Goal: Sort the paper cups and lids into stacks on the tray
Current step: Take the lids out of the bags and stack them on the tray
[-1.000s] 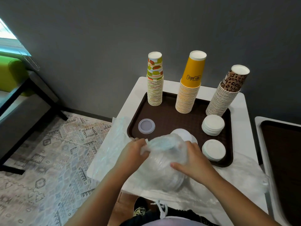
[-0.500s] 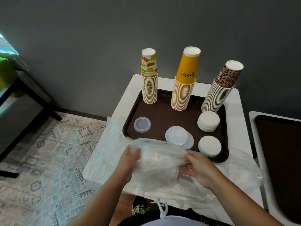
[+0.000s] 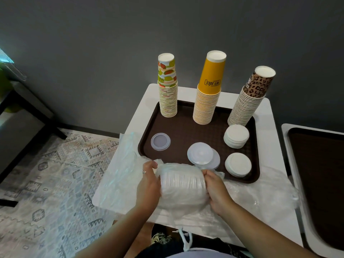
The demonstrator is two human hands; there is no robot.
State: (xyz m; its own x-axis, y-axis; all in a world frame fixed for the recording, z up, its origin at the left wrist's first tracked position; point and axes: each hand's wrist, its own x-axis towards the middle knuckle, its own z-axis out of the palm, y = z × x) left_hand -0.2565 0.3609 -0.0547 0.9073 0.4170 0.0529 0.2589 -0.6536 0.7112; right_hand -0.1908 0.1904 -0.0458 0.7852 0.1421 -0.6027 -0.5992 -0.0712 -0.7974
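Held a bagged stack of lids (image 3: pixel 183 185) sideways at the 6 o'clock edge of the white bench (image 3: pixel 141 116), just short of the brown tray (image 3: pixel 186 127). Left hand (image 3: pixel 149 185) wrapped its grip round one end of the bundle, thumb up top pinching the plastic; right hand (image 3: pixel 216 189) clamped round the other end, fingers curled into the wrap. Ring visible on a left finger.

On the tray, at 12 o'clock: three upside-down cup stacks in a row, namely fruit-print cups (image 3: pixel 167 86) toward 11, yellow cups (image 3: pixel 208 90) dead centre, leopard-print cups (image 3: pixel 249 95) toward 1, that last one leaning. Nearer in: single clear lid (image 3: pixel 160 141) at 10 o'clock, small pile of clear lids (image 3: pixel 201 154) in the middle with the bottom ones slid out sideways, and two piles of white lids at 2 to 3 o'clock, the far pile (image 3: pixel 236 135) and the near pile (image 3: pixel 238 164).

Loose clear plastic sheeting (image 3: pixel 121 175) spread all over the near bench, hanging off the 9 o'clock side and bunched up toward 3, lapping the tray's near rim. Second brown tray (image 3: pixel 316 174) at 3 o'clock on a neighbouring surface. Patterned rug (image 3: pixel 46 174) on the floor at 8 o'clock, grey wall (image 3: pixel 111 43) behind.
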